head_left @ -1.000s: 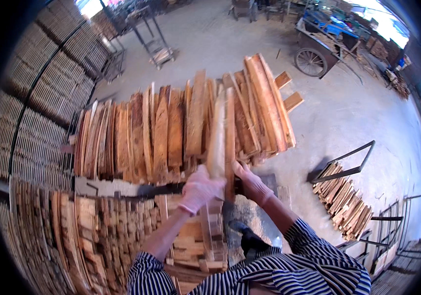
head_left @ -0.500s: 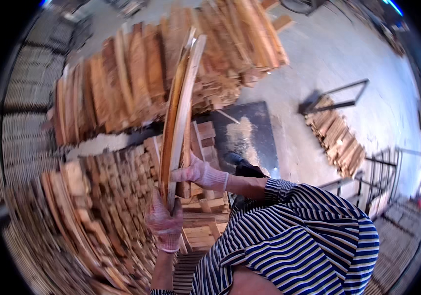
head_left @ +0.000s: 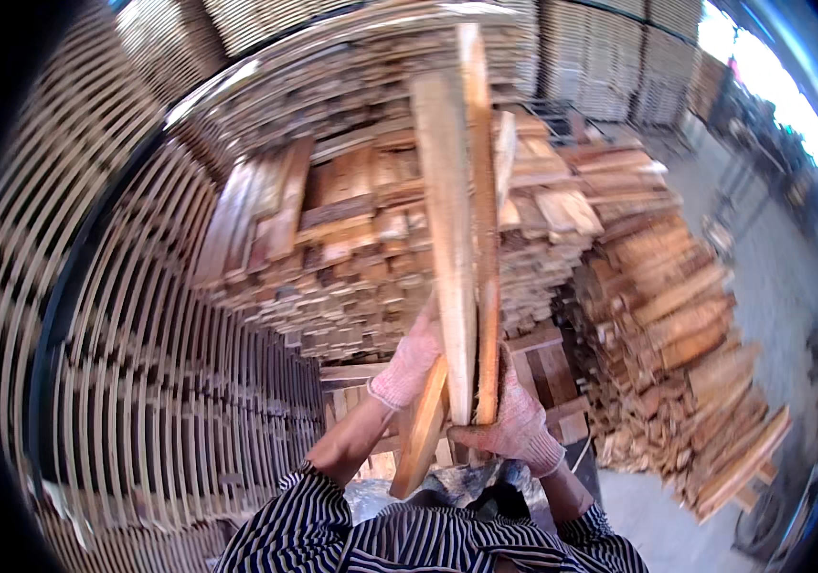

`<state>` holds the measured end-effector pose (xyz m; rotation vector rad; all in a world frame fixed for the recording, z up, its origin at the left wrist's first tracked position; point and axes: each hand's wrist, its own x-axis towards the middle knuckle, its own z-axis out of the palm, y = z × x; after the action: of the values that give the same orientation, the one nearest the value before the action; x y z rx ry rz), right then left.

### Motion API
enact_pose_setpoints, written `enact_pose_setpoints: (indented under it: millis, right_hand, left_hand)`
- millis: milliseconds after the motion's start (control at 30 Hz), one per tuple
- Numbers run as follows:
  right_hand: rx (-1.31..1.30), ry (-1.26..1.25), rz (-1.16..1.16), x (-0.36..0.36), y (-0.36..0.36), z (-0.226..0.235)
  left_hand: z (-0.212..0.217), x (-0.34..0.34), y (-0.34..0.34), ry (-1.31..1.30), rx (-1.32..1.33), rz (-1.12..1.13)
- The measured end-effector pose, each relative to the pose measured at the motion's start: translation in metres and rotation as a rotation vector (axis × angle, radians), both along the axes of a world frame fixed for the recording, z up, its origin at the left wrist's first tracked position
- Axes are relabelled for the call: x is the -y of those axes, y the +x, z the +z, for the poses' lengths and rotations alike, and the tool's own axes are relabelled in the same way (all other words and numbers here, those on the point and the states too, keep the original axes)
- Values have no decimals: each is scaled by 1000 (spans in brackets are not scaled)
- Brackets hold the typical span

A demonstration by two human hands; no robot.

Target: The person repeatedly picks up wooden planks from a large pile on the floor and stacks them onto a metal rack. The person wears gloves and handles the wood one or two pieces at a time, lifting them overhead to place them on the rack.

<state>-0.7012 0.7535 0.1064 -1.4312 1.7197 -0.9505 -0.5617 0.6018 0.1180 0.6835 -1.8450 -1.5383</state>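
Note:
Several long wooden boards stand out in front of me, held together in both gloved hands: a wide pale board (head_left: pixel 447 229) and a narrower orange-brown board (head_left: pixel 483 210). My left hand (head_left: pixel 414 365), in a pinkish-white knit glove, is closed round their left side. A shorter wood piece (head_left: pixel 420 435) slants down below it, its upper end partly hidden. Around the boards' lower right end is my right hand (head_left: pixel 514 422), gloved alike, its thumb across the near ends. Some fingers of both hands are hidden behind the wood.
Just ahead is a large stack of boards (head_left: pixel 351 205). Slatted wood stacks (head_left: pixel 170 315) rise close on my left. To the right lies a heap of rough boards (head_left: pixel 676 315), and past it grey floor (head_left: pixel 733 205). Wooden planks (head_left: pixel 562 377) lie low near my right hand.
My view and body have turned left, from the floor side toward the large board stack. The boards came along in both hands. My left hand now grips higher, my right at the ends.

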Motion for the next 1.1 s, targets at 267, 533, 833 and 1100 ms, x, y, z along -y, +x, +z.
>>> enact_pose_setpoints:
  millis: [267, 533, 833, 1100]
  right_hand:
    - [276, -391, 357, 94, 119, 17]
    - [106, -326, 423, 142, 205, 47]
    - [-22, -271, 185, 255, 233, 82]
    - [-526, -49, -119, 461, 242, 76]
  left_hand:
    - [23, 35, 147, 60, -499, 372]
    - [20, 49, 267, 245, -349, 430]
    - [40, 122, 326, 405, -586, 517]
    - [39, 132, 378, 360, -579, 576]
